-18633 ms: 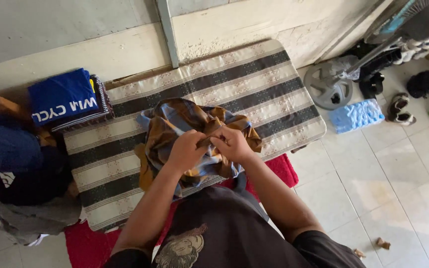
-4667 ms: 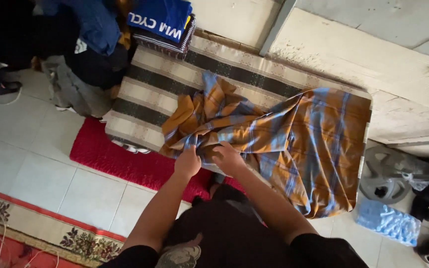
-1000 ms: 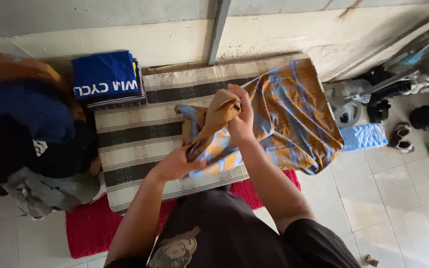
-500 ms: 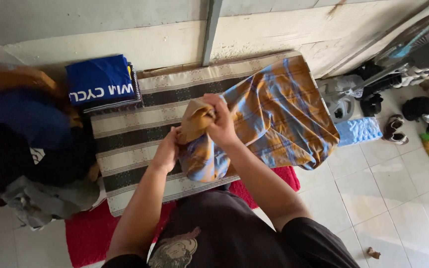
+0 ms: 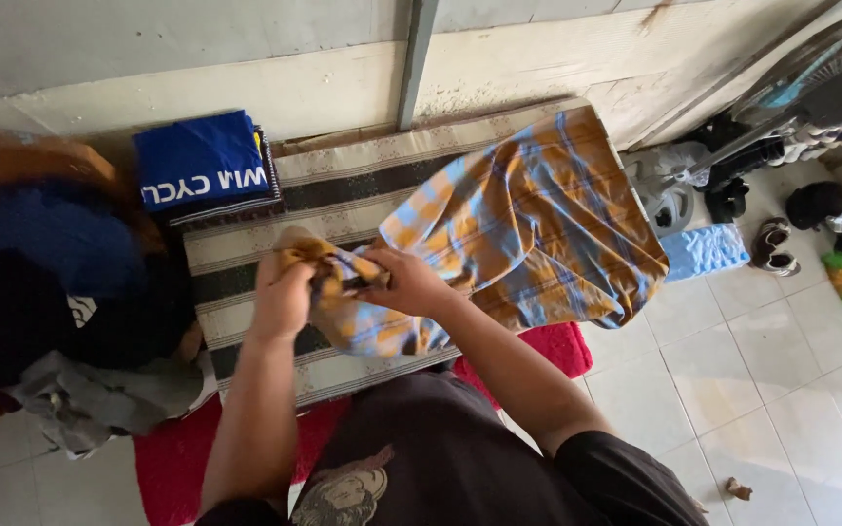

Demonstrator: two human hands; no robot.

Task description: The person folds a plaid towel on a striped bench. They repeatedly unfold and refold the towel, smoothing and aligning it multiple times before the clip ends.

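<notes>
Hands bunching the plaid cloth

Your left hand (image 5: pixel 283 297) and right hand (image 5: pixel 409 282) both clamp the orange-and-blue plaid cloth (image 5: pixel 538 224), gathered between them above the striped mat (image 5: pixel 343 190). The rest spreads rightward. A folded blue shirt (image 5: pixel 205 170) lies beside it.

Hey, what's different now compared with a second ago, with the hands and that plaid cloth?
Both hands, left hand and right hand, have come down from chest height to just above the striped mat, still gripping the bunched end of the plaid cloth. The raised bundle is lower now, and the rest still lies spread to the right. The folded blue shirt and the clothes pile stayed put.
</notes>
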